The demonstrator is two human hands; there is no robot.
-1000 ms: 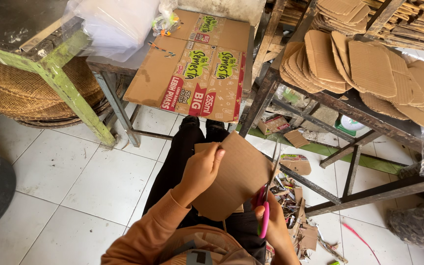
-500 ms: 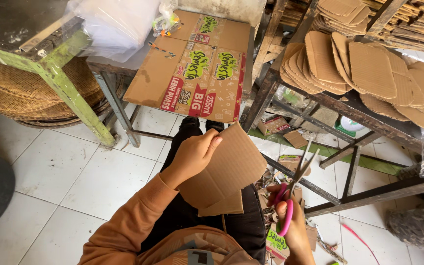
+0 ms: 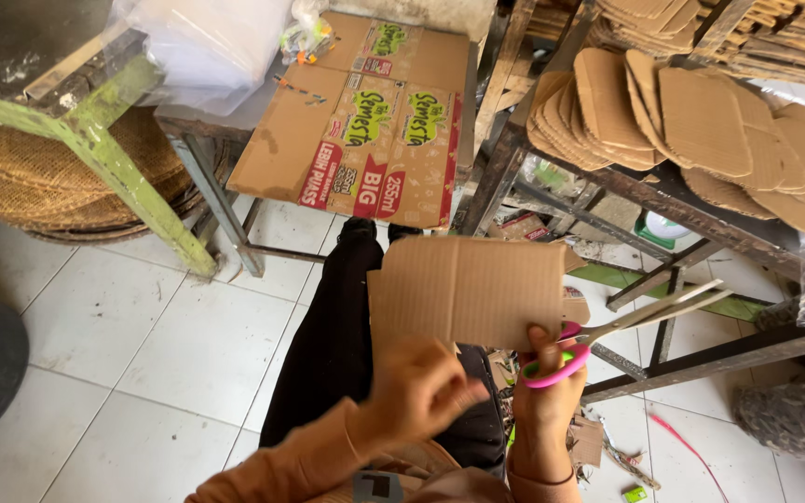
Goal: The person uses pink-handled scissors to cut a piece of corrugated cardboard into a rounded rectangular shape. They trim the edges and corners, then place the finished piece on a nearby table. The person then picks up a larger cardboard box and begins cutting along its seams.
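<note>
Since half a second ago the cardboard (image 3: pixel 468 291) went from tilted in the left hand (image 3: pixel 421 389) to flat-on and upright above the lap, long axis sideways. Right hand (image 3: pixel 544 391) now pinches its bottom right corner with the thumb, fingers curled through the pink scissors (image 3: pixel 628 326), whose blades point right and slightly up. Left hand sits blurred below the cardboard, fingers loosely curled, holding nothing I can see.

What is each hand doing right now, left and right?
Left hand: blurred, below the cardboard piece; grip cannot be told.
Right hand: closed on the pink-handled scissors, thumb also pinching the cardboard's lower edge.
</note>
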